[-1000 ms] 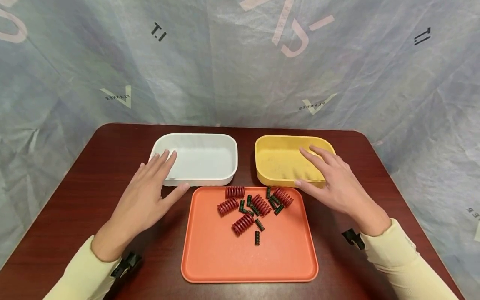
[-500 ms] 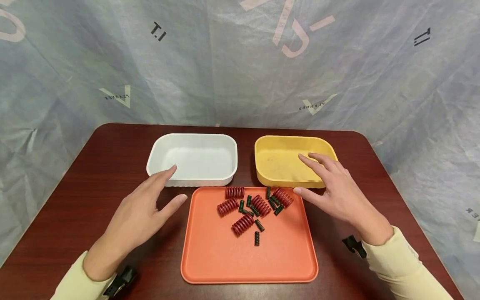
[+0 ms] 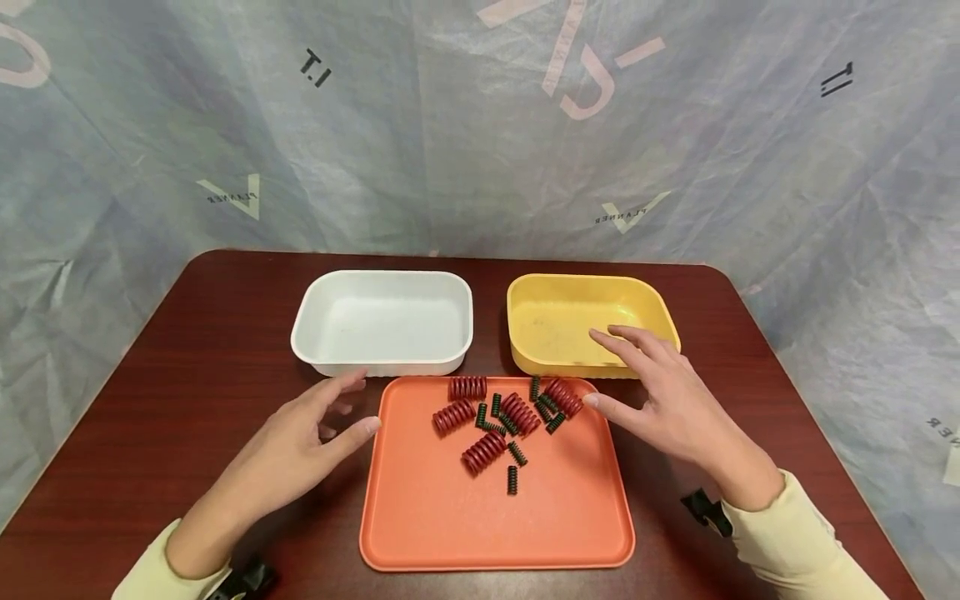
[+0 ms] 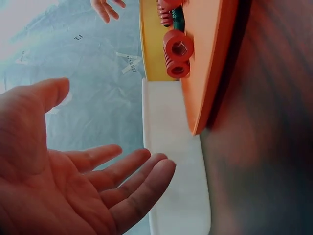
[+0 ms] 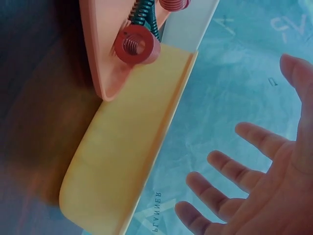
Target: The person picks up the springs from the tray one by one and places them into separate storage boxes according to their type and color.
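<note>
thick red springs (image 3: 483, 452) and small dark-green springs (image 3: 512, 480) lie between left hand (image 3: 281, 450) and right hand (image 3: 678, 408), both spread wide.

the grey backdrop sheet (image 3: 360, 142) reads "planner" (image 3: 621, 217) in mirror writing across pale "v" shapes (image 3: 253, 197), plus black "t.i" (image 3: 323, 77).

A wrinkled grey-green sheet (image 3: 450, 150) printed with pale and dark lettering (image 3: 641, 52) hangs behind a reddish-brown wood-grain table (image 3: 225, 321). Its 2 far corners (image 3: 210, 261) are rounded.
</note>
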`<act>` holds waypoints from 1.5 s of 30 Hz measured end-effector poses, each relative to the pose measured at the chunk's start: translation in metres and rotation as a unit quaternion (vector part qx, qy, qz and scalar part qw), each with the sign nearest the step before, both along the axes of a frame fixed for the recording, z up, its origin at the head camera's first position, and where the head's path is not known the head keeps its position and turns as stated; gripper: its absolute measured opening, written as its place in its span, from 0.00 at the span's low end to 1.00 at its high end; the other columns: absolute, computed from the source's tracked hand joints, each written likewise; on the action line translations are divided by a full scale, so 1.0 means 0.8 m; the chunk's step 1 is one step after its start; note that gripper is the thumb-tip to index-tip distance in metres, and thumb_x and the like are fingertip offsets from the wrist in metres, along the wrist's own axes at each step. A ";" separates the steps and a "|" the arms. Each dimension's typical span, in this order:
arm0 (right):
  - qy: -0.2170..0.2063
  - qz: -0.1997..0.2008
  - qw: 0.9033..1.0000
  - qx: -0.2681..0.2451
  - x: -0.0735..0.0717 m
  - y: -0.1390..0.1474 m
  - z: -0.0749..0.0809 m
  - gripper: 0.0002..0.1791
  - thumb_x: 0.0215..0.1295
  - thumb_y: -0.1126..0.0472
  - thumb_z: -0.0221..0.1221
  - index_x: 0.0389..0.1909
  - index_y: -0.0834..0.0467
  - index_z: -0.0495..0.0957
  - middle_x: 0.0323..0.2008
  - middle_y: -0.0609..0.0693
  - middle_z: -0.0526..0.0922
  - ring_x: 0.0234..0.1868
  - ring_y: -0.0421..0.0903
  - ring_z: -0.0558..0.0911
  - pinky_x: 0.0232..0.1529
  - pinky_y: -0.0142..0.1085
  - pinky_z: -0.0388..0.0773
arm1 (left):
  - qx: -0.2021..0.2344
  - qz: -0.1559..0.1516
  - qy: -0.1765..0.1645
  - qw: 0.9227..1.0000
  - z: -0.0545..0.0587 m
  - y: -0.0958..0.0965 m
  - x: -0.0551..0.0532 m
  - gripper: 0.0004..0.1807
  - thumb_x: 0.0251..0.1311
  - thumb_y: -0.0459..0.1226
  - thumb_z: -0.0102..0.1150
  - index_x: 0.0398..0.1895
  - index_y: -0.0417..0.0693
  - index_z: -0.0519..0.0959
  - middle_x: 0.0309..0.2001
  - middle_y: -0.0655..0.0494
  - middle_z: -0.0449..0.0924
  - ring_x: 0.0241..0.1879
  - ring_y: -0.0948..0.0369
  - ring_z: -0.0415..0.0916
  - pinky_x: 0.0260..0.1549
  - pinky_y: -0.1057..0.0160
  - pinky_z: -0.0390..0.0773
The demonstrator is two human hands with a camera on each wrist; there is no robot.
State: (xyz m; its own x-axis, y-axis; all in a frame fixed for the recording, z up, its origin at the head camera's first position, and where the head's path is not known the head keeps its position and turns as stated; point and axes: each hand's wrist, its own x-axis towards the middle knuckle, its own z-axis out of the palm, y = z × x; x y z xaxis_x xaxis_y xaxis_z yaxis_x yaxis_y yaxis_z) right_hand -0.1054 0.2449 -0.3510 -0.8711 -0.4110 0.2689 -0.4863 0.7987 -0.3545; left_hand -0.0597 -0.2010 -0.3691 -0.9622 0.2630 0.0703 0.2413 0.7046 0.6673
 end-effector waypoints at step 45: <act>-0.021 0.016 0.997 -0.069 0.019 0.002 -0.043 0.40 0.62 0.50 0.74 0.74 0.45 0.70 0.67 0.42 0.72 0.68 0.46 0.71 0.64 0.53 0.73 | 0.134 0.017 -0.143 0.980 -0.050 0.025 -0.003 0.36 0.63 0.32 0.70 0.73 0.39 0.68 0.62 0.41 0.71 0.35 0.59 0.82 0.21 0.62 0.86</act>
State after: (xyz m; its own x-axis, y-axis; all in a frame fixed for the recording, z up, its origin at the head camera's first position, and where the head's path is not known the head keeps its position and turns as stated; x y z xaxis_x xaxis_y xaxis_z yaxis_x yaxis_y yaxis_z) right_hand -0.0904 0.2463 -0.3857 -0.8704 -0.3994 0.2878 -0.4920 0.7253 -0.4816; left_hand -0.0620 -0.1810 -0.4090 -0.9605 0.2398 -0.1410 -0.0027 0.4988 0.8667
